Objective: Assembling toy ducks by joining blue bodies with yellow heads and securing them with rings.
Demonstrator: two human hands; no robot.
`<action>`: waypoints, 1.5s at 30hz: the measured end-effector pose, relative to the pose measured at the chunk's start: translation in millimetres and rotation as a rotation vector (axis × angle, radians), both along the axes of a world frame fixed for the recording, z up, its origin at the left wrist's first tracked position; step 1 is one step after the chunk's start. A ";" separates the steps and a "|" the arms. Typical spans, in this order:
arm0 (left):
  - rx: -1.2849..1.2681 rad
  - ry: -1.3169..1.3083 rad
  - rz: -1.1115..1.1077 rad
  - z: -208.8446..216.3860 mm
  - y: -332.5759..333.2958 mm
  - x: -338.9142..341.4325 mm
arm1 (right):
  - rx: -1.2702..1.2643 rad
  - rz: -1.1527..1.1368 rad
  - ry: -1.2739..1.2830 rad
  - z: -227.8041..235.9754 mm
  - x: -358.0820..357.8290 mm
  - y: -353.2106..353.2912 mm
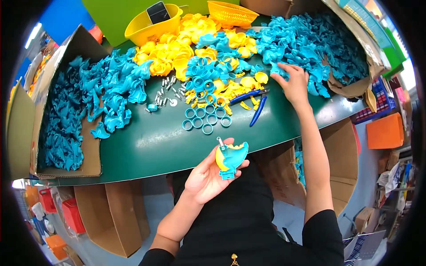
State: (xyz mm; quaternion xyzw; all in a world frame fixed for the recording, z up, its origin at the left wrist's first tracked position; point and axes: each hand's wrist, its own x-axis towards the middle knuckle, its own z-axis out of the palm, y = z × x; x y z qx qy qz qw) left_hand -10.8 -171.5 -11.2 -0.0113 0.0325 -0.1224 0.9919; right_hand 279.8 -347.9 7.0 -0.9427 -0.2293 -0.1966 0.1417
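In front of my body, my left hand (207,176) cradles a small teal and yellow plastic shell (234,158), with a shiny metal piece (220,142) sticking up at its top edge. Farther off to the right, my right hand (293,85) reaches to the edge of a big heap of teal plastic parts (290,42). Its thumb and forefinger are at a teal piece there; whether they grip it is hard to see. Between the hands lie blue-handled pliers (257,111), a cluster of teal rings (207,116) and yellow pieces (248,82).
Small metal parts (166,91) are scattered left of the rings. A cardboard box (91,155) spills teal parts on the left; another box (355,88) holds more at right. Behind the yellow heap (171,53) stand a yellow bowl (142,32) with a phone and a yellow basket (228,14).
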 end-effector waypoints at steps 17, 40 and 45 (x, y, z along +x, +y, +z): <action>0.628 -0.084 0.308 -3.3 -11.6 -11.9 | 0.788 0.611 0.899 39.0 -213.1 3.0; 0.943 -0.347 0.366 -12.3 9.3 -18.6 | 0.632 0.661 1.006 38.7 -222.5 13.5; 0.864 -0.204 0.469 -5.5 0.3 -17.9 | 0.750 0.654 0.626 13.6 -241.4 15.4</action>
